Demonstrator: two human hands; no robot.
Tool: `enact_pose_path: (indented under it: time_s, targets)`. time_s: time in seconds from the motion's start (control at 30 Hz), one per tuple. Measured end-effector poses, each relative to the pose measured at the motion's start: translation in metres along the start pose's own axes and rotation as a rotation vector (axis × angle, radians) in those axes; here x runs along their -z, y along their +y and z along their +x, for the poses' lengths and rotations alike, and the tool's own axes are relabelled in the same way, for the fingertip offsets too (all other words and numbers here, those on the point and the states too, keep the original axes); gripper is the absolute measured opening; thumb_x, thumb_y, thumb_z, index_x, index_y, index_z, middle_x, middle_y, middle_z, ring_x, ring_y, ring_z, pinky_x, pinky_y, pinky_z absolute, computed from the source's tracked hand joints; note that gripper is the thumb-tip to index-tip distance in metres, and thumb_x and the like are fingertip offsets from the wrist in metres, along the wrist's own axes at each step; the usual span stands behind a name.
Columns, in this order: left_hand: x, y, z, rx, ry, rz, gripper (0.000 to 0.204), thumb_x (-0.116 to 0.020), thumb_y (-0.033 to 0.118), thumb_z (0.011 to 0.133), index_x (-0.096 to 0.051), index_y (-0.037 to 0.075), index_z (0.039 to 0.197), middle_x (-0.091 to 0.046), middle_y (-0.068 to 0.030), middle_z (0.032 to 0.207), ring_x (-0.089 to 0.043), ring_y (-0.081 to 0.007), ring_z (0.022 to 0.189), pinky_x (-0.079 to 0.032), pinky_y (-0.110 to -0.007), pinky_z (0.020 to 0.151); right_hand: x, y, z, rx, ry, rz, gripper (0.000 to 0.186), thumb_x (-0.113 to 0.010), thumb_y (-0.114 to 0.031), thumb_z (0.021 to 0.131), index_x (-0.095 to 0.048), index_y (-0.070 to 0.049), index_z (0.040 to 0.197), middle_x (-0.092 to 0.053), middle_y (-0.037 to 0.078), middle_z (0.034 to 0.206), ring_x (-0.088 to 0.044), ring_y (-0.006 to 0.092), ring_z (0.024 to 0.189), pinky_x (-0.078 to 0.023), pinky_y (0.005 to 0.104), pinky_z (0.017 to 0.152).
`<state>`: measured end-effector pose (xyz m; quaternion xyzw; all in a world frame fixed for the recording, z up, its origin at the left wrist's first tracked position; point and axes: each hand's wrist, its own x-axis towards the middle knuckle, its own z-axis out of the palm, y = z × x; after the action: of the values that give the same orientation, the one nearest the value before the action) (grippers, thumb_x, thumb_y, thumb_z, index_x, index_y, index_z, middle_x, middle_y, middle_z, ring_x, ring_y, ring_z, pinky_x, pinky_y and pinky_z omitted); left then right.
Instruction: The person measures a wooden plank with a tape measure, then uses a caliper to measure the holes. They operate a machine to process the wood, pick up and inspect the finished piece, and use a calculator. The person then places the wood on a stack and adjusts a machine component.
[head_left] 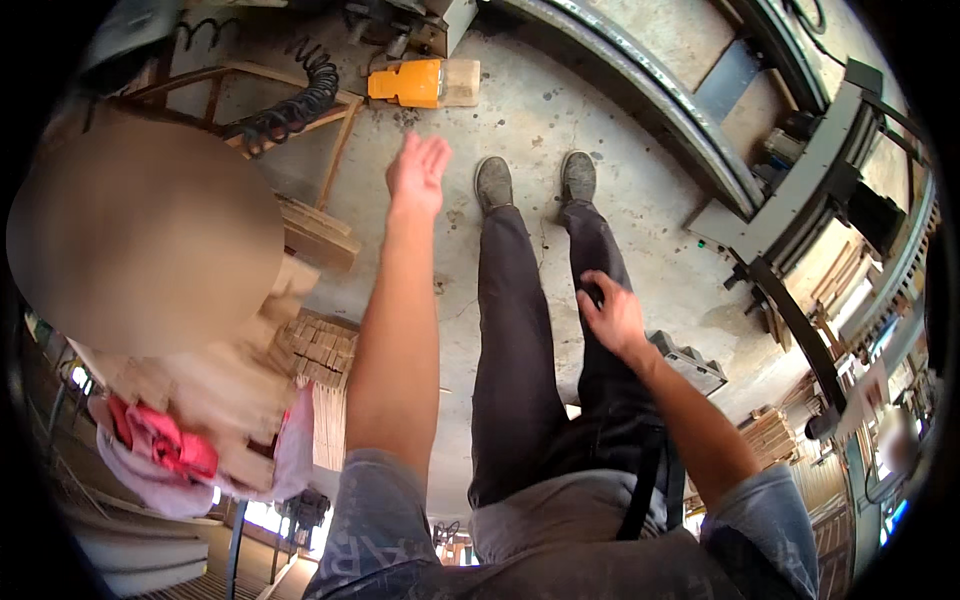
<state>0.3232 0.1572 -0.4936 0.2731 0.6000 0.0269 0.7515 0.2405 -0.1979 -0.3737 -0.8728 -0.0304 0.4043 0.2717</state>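
My left hand reaches forward over the concrete floor, blurred by motion. Its fingers are stretched out, with nothing held. Beyond its fingertips a yellow-orange foot-pedal housing lies on the floor against a pale wooden block. My right hand hangs in front of my right thigh, thumb and forefinger apart and the other fingers loosely bent. Only something dark, apparently the trouser cloth, shows in the gap between them.
Left are stacked wooden pieces, pink cloth, a wooden frame and a black coiled hose; a big blurred patch hides part. A curved-looking metal rail and machine frame stand right. A grey ridged object sits beside my right forearm.
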Motion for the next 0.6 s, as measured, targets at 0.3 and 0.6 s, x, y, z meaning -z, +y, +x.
enact_pose_path:
  time_s: [0.3,0.6]
  targets:
    - [-0.051,0.041,0.217,0.117,-0.351,-0.082,0.056,-0.046,0.045,0.107,-0.041,-0.001,0.138,-0.060,-0.0245,0.118,-0.064,-0.0338,0.108,-0.060,-0.041,0.095,0.009,0.009,0.024,-0.005,0.014,0.132,0.023,-0.071,-0.012,0.088,-0.067,-0.004,0.109,-0.071,0.018,0.097,-0.071,0.0370,0.087,-0.057,0.0398,0.075]
    - [-0.054,0.043,0.238,-0.109,-0.248,-0.174,0.042,-0.055,0.032,0.105,-0.050,-0.006,0.123,-0.054,-0.0206,0.124,-0.059,-0.0343,0.112,-0.058,-0.044,0.093,0.010,0.002,0.045,-0.072,-0.031,0.222,0.023,-0.070,-0.007,0.086,-0.067,-0.002,0.109,-0.071,0.018,0.093,-0.071,0.0354,0.082,-0.056,0.0384,0.072]
